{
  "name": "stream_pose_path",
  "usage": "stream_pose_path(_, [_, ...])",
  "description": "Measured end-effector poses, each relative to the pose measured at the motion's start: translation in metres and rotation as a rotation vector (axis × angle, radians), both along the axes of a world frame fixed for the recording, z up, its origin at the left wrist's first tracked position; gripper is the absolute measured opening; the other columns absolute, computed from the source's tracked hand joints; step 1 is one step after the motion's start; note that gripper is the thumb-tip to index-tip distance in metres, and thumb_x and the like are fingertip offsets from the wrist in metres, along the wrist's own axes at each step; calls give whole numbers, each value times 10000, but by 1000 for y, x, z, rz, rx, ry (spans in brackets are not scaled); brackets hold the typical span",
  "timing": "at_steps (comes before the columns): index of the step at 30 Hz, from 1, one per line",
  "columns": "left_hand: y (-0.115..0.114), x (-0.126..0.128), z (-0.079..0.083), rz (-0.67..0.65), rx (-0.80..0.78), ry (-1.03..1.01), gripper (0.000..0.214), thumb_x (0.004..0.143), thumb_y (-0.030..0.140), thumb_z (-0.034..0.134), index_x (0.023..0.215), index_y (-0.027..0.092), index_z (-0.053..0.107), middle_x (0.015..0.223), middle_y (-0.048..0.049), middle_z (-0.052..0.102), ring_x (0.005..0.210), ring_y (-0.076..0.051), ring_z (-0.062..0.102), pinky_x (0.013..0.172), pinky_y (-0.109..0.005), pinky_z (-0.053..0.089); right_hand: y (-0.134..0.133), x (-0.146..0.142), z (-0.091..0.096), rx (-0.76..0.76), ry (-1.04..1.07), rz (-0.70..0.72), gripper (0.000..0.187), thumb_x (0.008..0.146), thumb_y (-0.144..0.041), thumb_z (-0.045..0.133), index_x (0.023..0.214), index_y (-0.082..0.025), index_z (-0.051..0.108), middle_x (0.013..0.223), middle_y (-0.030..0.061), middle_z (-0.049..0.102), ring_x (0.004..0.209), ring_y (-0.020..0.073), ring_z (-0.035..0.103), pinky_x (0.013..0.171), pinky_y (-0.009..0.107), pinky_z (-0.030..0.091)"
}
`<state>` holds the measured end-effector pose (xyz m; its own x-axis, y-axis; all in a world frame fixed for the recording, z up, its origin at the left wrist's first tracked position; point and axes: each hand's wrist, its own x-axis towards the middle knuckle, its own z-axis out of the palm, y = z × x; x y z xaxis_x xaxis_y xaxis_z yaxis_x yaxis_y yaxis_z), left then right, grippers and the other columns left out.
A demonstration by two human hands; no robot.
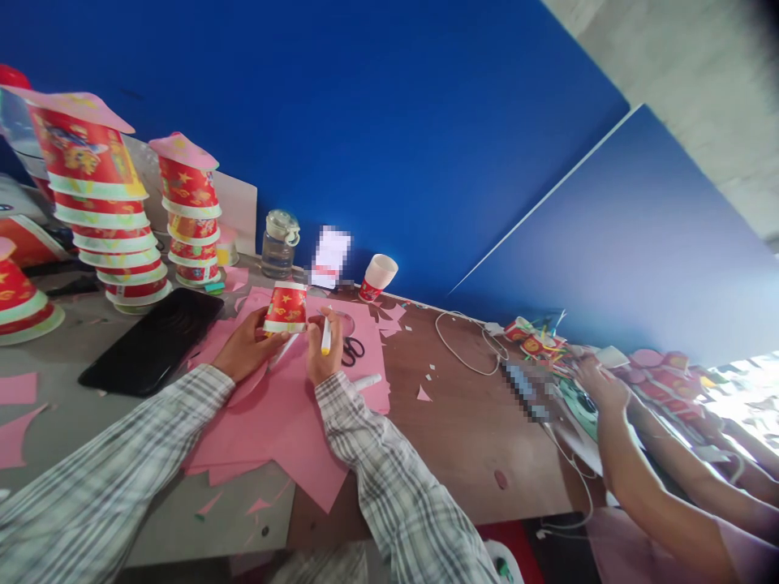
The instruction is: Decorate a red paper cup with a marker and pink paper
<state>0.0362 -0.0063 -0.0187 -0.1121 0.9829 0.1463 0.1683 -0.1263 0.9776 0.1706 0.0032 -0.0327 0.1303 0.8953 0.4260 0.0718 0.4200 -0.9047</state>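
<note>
My left hand (251, 347) is closed round the lower side of a red paper cup (286, 307), which stands upside down with its pale rim below and a gold star on its side. My right hand (322, 345), just right of the cup, grips a white marker with a yellow end (327, 334). Under both hands lie overlapping sheets of pink paper (292, 438). Black-handled scissors (353, 350) rest on the paper beside my right hand, and a white pen (367, 381) lies nearer to me.
Stacked red cups with pink paper tops (125, 219) rise at the left, near a black tablet (152, 341). A glass jug (280, 243), a lit phone (332, 255) and another cup (378, 277) stand by the blue partition (389, 146). At right, a co-worker's arms (621, 446) reach over craft pieces.
</note>
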Motion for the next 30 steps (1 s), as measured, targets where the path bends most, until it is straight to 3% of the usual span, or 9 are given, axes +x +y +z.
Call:
stream_pose_path(10, [-6,2,5,-115,109,-71,607,634,418,549,1169,155,437,1092,-134,584,881,-246,577,708,-359,475,2,2,-1,21,-37,35,357,762,-211,522,1114,-185,476,927,53,573,825,165,596,803,355,526])
stream_pose_path(13, [-6,0,4,-116,94,-113,584,661,413,524,1189,181,430,954,-93,621,659,-183,583,522,-289,472,4,3,-3,5,-32,44,360,752,-219,528,1108,-195,481,934,53,577,826,173,597,791,364,529])
stream_pose_path(15, [-5,-1,2,-137,57,-127,616,661,407,527,1222,188,398,807,-58,621,431,-122,487,360,-255,389,4,4,-3,-2,-33,49,365,748,-226,532,1109,-199,484,935,53,581,825,174,596,791,367,528])
stream_pose_path(17, [-4,-1,1,-154,19,-141,665,645,415,536,1249,193,365,695,-24,593,328,-96,385,290,-247,310,4,5,-1,-8,-18,51,366,746,-238,538,1107,-198,488,924,50,583,822,172,596,795,365,527])
stream_pose_path(21, [-4,-2,3,-147,-36,-168,749,590,448,566,1257,176,360,582,9,550,328,-119,384,319,-279,325,3,5,3,-34,27,58,343,744,-254,546,1076,-178,507,885,47,592,793,162,603,771,343,531])
stream_pose_path(25, [-6,-2,10,-172,-103,-164,635,575,467,566,1113,135,504,455,36,463,328,-130,366,318,-283,303,2,4,5,-11,-1,47,302,753,-247,543,1046,-179,528,868,41,611,775,152,608,762,322,530])
stream_pose_path(30, [-8,1,12,-124,-152,-218,675,523,464,599,1098,133,473,471,47,470,318,-124,374,310,-277,311,5,4,-1,-44,11,103,315,757,-241,543,1063,-172,523,913,50,607,816,152,607,803,327,521])
